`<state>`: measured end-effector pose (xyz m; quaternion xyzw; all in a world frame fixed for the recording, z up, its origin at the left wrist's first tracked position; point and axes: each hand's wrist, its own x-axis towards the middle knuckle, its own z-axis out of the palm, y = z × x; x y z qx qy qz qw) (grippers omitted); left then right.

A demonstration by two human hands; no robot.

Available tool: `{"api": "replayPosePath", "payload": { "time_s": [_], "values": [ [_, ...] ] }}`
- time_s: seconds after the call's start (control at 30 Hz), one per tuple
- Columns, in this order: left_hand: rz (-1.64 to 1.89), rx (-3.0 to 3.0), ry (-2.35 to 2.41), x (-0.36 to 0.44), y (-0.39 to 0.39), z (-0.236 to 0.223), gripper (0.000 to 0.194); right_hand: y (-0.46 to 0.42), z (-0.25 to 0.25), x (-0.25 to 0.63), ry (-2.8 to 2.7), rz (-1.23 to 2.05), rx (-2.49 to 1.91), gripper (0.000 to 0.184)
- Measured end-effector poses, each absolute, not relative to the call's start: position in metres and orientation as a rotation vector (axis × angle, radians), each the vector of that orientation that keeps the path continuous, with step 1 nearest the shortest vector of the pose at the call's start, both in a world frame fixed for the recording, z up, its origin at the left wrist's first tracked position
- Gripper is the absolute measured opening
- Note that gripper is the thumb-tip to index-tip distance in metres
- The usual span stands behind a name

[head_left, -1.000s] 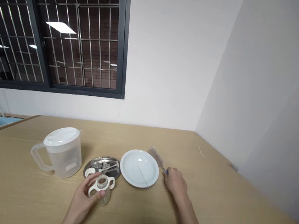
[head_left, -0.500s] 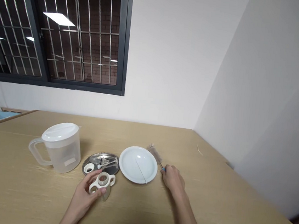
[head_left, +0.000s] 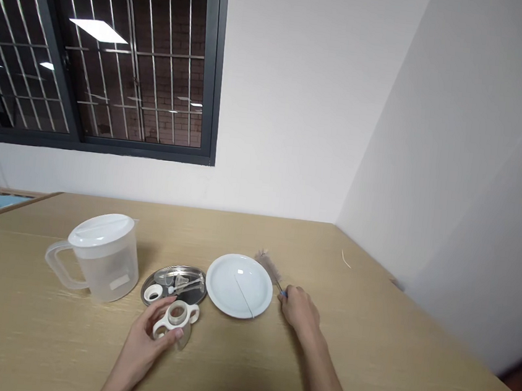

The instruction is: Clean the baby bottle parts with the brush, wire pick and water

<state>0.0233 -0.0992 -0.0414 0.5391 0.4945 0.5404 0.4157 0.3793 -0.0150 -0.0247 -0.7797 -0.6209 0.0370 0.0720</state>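
My left hand (head_left: pixel 152 327) is closed around a baby bottle (head_left: pixel 178 316) with a white two-handled collar; its mouth is uncapped and faces up. At the right, my right hand (head_left: pixel 300 308) grips the blue-ended handle of a bottle brush (head_left: pixel 267 266), whose bristles point away from me beside the plate. Between the hands lies a white plate (head_left: pixel 223 291) with a thin wire-like brush (head_left: pixel 244 296) across it. Just beyond the bottle, a round metal tray (head_left: pixel 184 304) holds a white ring cap (head_left: pixel 153 293), a clear cover and a straw piece.
A translucent lidded pitcher (head_left: pixel 106 269) stands on the left of the wooden table (head_left: pixel 224 372), its handle facing left. A thin pale strip (head_left: pixel 346 259) lies at the far right. Behind the table are a white wall and a barred window (head_left: pixel 140 52).
The whole view has shifted slightly, so things appear a little further left. Both hands keep their holds on the bottle and the bottle brush.
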Motion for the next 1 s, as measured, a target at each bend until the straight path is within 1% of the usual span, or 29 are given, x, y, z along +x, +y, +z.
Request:
{"api": "replayPosePath", "payload": {
  "time_s": [0.33,0.47,0.53,0.6,0.67,0.7,0.77,0.83,0.87,0.93,1.0],
  "values": [
    [1.352,1.375,1.254,0.024,-0.100,-0.042,0.062,-0.015,-0.023,0.379,-1.854,0.130,-2.349,0.028],
    [1.364,1.409,1.265,0.022,-0.103,-0.037,0.066,-0.015,-0.023,0.379,-1.847,0.129,-2.337,0.028],
    [1.448,1.400,1.355,0.017,-0.102,-0.030,0.061,-0.016,-0.022,0.378,-1.836,0.125,-2.329,0.031],
    [1.624,1.324,1.473,0.009,-0.100,-0.017,0.049,-0.017,-0.020,0.377,-1.820,0.113,-2.320,0.035],
    [1.871,1.221,1.473,0.003,-0.094,0.003,0.035,-0.017,-0.018,0.376,-1.800,0.090,-2.313,0.039],
    [2.026,1.154,1.406,0.001,-0.090,0.016,0.029,-0.017,-0.017,0.375,-1.789,0.075,-2.312,0.041],
    [2.250,1.045,1.128,0.000,-0.080,0.043,0.023,-0.017,-0.015,0.374,-1.771,0.046,-2.309,0.043],
    [2.330,1.042,0.914,0.004,-0.068,0.069,0.025,-0.017,-0.013,0.373,-1.760,0.024,-2.307,0.043],
    [2.355,1.060,0.850,0.006,-0.061,0.080,0.030,-0.017,-0.013,0.373,-1.757,0.015,-2.306,0.042],
    [2.344,1.167,0.836,0.010,-0.049,0.097,0.038,-0.017,-0.012,0.373,-1.751,-0.001,-2.304,0.041],
    [2.274,1.334,0.942,0.011,-0.036,0.106,0.041,-0.016,-0.012,0.374,-1.746,-0.019,-2.298,0.040]
  ]
}}
